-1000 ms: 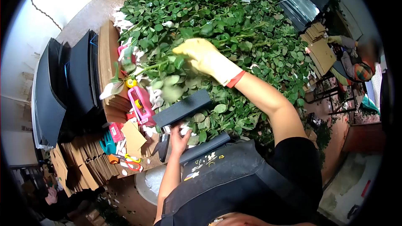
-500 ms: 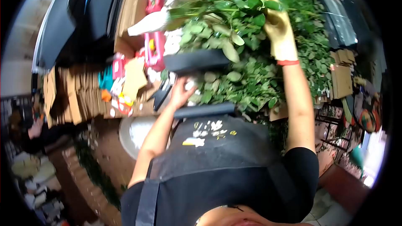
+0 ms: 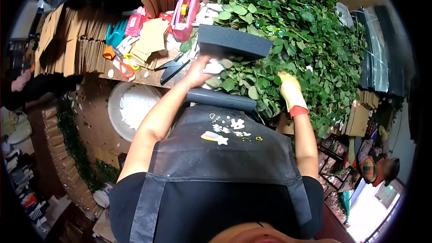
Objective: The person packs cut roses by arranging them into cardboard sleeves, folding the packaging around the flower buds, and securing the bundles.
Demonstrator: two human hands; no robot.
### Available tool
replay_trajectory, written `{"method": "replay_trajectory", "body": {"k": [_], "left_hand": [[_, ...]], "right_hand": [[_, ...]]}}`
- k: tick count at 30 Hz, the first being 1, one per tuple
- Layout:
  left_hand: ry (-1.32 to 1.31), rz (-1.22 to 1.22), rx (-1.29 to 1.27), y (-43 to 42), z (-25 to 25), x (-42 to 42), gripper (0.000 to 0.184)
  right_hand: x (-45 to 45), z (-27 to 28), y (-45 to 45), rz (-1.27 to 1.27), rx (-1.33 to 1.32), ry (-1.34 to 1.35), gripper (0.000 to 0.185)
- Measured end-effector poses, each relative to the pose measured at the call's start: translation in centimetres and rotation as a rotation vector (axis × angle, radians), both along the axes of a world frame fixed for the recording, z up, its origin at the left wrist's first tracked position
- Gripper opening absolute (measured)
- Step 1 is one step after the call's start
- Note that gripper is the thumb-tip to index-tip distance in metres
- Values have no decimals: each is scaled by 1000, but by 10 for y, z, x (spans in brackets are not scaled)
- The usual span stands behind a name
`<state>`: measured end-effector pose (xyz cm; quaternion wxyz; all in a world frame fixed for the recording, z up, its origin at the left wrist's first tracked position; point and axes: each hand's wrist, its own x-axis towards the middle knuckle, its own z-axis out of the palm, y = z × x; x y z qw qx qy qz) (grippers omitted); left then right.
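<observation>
My left hand [image 3: 198,73], bare, is at the left end of a folded dark ribbed sheet [image 3: 235,39], beside a white-covered flower head [image 3: 213,67]. Its fingertips are partly hidden by the sheet's raised flap and blurred. The sheet's near edge [image 3: 220,100] lies against my apron, and leafy rose stems [image 3: 243,78] rest between the two sides. To the right, my right hand [image 3: 291,92] wears a yellow glove with a red cuff. Its fingers are curled closed on stems among the leaves.
A large heap of leafy stems [image 3: 310,31] covers the table. Black scissors [image 3: 173,68], a pink tape dispenser [image 3: 185,15], card pieces [image 3: 152,36] and stacked cardboard [image 3: 83,40] lie left. A white tub [image 3: 135,108] stands below the table edge. Another person [image 3: 378,164] is at far right.
My right hand has come down and nearer from above the heap, bringing a leafy stem with a white-covered head towards the sheet. My left hand stays at the sheet's left end. The view has shifted.
</observation>
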<state>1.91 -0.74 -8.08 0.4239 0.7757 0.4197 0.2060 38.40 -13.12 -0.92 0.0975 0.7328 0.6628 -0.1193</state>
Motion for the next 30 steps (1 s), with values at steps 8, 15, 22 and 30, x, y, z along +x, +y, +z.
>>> {"method": "replay_trajectory", "body": {"k": [8,15,22,30], "left_hand": [[-6,-13,8,2,-9,2,60],[-41,0,-21,0,-13,2,59],[-27,132,41,-4,-4,1,47],[-39,-2,291,27,3,-10,33]], "right_hand": [[-97,143,22,227,112,250,31],[-162,37,93,108,-180,120,37],[-168,9,93,-24,-96,77,39],[-164,-3,98,42,-35,81,33]]}}
